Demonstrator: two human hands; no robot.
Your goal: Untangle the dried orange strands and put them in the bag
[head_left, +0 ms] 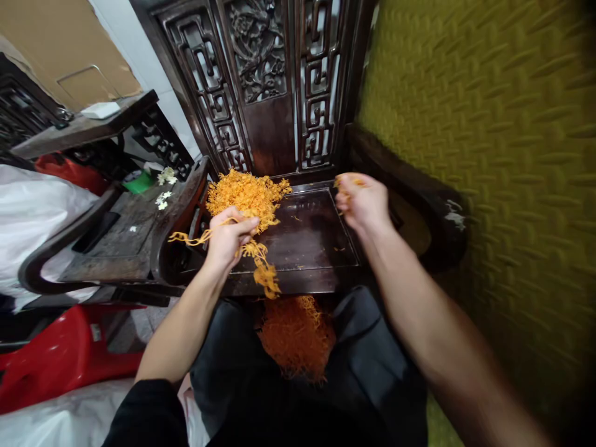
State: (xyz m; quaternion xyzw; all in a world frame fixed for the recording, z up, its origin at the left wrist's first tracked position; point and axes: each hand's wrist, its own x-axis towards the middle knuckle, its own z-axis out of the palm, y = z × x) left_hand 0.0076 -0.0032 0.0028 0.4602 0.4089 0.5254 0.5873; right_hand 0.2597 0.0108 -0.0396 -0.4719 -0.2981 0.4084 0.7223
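My left hand (228,236) is closed on a bunch of orange frilly strands (265,273). Some of them stick out to the left, and others hang below the fingers past the seat's front edge. Right behind this hand, a heap of the same orange frilly strands (246,192) lies on the left part of the dark wooden seat (307,230). My right hand (361,202) is a fist above the seat's right side, with bits of orange strand showing between the fingers. Between my knees, lower down, is a darker orange mass of strands (298,335).
A carved wooden backrest (265,136) rises behind the seat, with a curved armrest (447,217) at right beside a yellow-green textured surface (488,124). At left stand another wooden chair (121,248), a red plastic stool (60,354) and white sacks (37,217).
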